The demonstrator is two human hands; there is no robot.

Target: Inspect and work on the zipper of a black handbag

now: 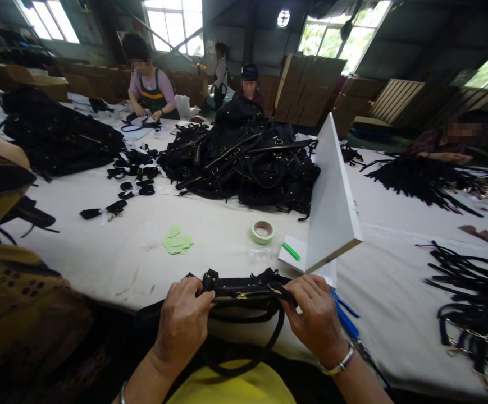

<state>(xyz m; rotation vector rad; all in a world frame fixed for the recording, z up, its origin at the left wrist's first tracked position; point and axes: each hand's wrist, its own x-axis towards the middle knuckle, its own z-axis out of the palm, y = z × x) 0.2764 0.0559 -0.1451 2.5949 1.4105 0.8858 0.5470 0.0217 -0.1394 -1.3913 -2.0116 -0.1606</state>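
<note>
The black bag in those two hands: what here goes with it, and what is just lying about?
In hand: black bag, left hand, right hand.

Lying about: tape roll, green paper slips, white board, bag pile, loose straps.

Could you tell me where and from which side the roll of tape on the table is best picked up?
The roll of tape lies flat on the table, open core up. I would come from above and pinch its wall, one finger inside the core, thumb outside, probably at the near edge, which faces the right hand.
</note>
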